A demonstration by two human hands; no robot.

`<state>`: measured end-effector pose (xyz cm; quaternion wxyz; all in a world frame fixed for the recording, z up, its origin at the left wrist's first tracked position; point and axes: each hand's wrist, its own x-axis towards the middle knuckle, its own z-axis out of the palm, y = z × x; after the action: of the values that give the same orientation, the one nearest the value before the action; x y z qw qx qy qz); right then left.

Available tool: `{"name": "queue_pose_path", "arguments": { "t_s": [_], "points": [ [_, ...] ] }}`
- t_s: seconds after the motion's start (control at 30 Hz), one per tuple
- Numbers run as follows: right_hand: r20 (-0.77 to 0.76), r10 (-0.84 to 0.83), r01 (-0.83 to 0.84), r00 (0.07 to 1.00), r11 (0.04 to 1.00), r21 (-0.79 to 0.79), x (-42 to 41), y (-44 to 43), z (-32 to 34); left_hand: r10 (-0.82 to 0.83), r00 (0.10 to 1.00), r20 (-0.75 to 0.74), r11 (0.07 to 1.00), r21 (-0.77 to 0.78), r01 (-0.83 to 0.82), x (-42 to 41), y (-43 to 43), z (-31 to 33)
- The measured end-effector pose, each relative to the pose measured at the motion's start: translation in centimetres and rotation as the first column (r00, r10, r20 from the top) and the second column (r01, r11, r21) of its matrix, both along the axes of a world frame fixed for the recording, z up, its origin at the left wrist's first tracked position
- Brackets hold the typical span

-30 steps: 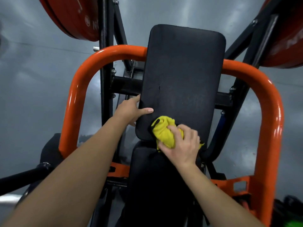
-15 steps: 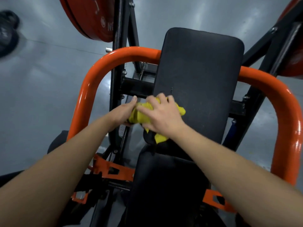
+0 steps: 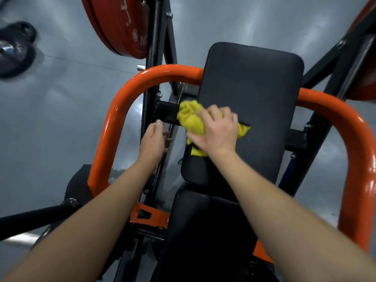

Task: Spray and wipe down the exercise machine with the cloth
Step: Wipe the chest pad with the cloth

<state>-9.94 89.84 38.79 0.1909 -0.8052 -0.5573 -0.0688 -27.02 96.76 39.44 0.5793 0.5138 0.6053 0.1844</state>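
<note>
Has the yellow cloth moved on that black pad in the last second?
Yes. The cloth, under the right hand, went from the bottom edge of the back pad up to its left edge, about midway up.

Right hand [image 3: 216,132] lies over the bunched yellow cloth [image 3: 190,119] and presses it against the left edge of the black back pad [image 3: 254,94], fingers curled over the cloth. Part of the cloth overlaps the black crossbar [image 3: 165,113] beside the pad. Left hand [image 3: 152,142] sits lower left at the black upright, fingers bent; grip unclear. Orange tube frame [image 3: 122,110] arches behind the pad. Red weight plate [image 3: 120,25] upper left. Seat pad [image 3: 207,231] below.
</note>
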Motion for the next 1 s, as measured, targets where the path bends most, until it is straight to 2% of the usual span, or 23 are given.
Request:
{"name": "queue_pose_path", "arguments": {
  "t_s": [0.07,0.13,0.23,0.33,0.43,0.5,0.57,0.67,0.73,0.8,0.9,1.0],
  "points": [
    [-0.007,0.053,-0.053,0.999,0.997,0.053,-2.6,-4.8,-1.7,0.107,0.994,-0.009,0.994,0.006,-0.107,-0.1,0.7,0.3],
    [-0.025,0.115,-0.113,0.993,0.992,0.059,-5.2,-8.5,-2.9,0.141,0.989,-0.046,0.990,-0.013,-0.142,-0.5,1.0,0.0],
    [-0.028,0.239,-0.239,0.971,0.971,-0.015,-6.3,-10.7,-3.9,0.082,0.992,-0.100,0.996,-0.035,-0.085,-0.2,0.4,-0.6],
    [0.037,0.439,-0.434,0.898,0.896,-0.095,-3.9,-9.8,-3.8,0.022,0.993,-0.119,1.000,-0.008,-0.023,0.9,-0.4,-0.9],
    [0.114,0.534,-0.528,0.838,0.846,-0.076,-0.1,-6.9,-2.6,0.007,0.990,-0.138,0.998,0.069,0.003,2.1,-0.4,-0.7],
    [0.141,0.430,-0.430,0.892,0.902,-0.030,3.5,-3.6,-1.5,0.002,0.991,-0.135,0.992,0.122,0.014,2.9,0.2,-0.2],
    [0.156,0.217,-0.221,0.964,0.975,0.013,7.8,0.5,-0.1,0.010,0.992,-0.126,0.988,0.155,0.010,4.1,1.1,0.6],
    [0.096,-0.042,0.046,0.994,0.998,-0.038,13.7,5.9,3.2,0.064,0.991,-0.114,0.986,0.161,-0.045,5.9,2.3,1.1],
    [0.022,-0.085,0.087,0.996,0.992,-0.091,16.0,8.2,4.5,0.140,0.982,-0.130,0.984,0.126,-0.123,7.5,2.7,0.9],
    [-0.033,-0.139,0.136,0.990,0.988,-0.076,16.9,9.8,4.9,0.249,0.955,-0.163,0.968,0.046,-0.245,9.6,2.7,0.5],
    [-0.079,-0.312,0.310,0.947,0.950,-0.039,16.1,11.6,5.0,0.304,0.911,-0.278,0.940,-0.067,-0.334,13.0,2.2,0.0],
    [-0.155,-0.468,0.451,0.870,0.883,-0.132,16.2,14.9,6.0,0.302,0.858,-0.415,0.947,0.025,-0.321,14.6,1.4,-0.2]
  ]
}}
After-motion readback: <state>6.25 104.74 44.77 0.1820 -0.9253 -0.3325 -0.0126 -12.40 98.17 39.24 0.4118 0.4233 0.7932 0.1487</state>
